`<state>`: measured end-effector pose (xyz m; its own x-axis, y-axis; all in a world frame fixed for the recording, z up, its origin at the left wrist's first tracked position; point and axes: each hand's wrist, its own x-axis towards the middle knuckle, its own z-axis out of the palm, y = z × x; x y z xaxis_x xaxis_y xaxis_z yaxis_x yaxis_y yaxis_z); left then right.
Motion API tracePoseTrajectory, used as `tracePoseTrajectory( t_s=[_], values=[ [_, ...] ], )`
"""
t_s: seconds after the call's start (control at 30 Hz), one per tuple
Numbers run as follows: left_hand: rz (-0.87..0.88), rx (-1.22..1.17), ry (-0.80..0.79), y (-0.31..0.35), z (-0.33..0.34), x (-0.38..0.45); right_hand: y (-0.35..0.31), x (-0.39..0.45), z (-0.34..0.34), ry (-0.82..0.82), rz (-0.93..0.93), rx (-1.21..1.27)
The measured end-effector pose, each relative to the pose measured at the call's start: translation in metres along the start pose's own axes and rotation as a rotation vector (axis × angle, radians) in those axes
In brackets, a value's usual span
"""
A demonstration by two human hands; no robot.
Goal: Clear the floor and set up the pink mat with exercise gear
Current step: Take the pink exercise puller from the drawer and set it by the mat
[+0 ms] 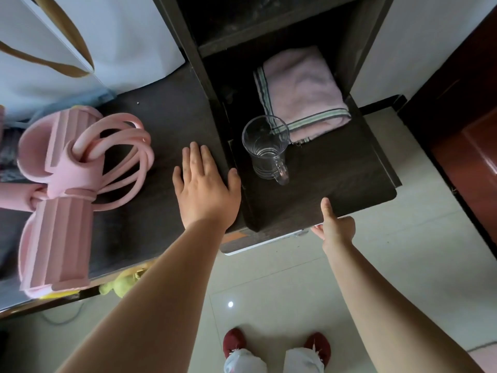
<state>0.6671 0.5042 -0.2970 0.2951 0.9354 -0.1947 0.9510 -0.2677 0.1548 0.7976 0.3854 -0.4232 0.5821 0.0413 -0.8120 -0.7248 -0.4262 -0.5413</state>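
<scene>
I see the pink exercise gear point(67, 184), ribbed foam pedals looped with tubing, lying at the left on the dark tabletop point(161, 117). My left hand point(205, 189) rests flat, fingers released. My right hand point(334, 227) pinches the shelf's point(336, 184) near edge, thumb on top.

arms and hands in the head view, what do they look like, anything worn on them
Both forearms are bare, with no sleeve in view. The left hand and right hand show no gloves, rings, watch or bands. Further down, red slippers and light trousers are worn.
</scene>
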Motion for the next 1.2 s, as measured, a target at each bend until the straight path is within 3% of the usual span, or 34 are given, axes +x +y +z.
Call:
tracePoseTrajectory(
  t_s=[0.27,0.53,0.73,0.97,1.13,1.2],
  values=[
    [0.023,0.000,-0.012,-0.002,0.000,-0.001,-0.019,-0.009,-0.019,-0.168,0.043,-0.100],
    [0.101,-0.137,-0.073,-0.007,-0.009,-0.005,-0.019,-0.075,-0.043,-0.061,-0.274,-0.479],
    [0.150,-0.313,-0.210,-0.022,-0.063,0.008,-0.028,-0.147,-0.050,-0.034,-0.469,-0.499],
    [0.330,-0.452,-0.043,-0.094,-0.148,0.010,-0.040,-0.244,-0.002,-0.135,-0.641,-0.470],
    [0.265,-0.469,0.115,-0.172,-0.171,0.005,-0.043,-0.300,0.051,-0.323,-0.774,-0.625],
    [0.148,-0.440,0.143,-0.211,-0.174,0.007,-0.042,-0.318,0.082,-0.400,-0.878,-0.748]
  ],
)
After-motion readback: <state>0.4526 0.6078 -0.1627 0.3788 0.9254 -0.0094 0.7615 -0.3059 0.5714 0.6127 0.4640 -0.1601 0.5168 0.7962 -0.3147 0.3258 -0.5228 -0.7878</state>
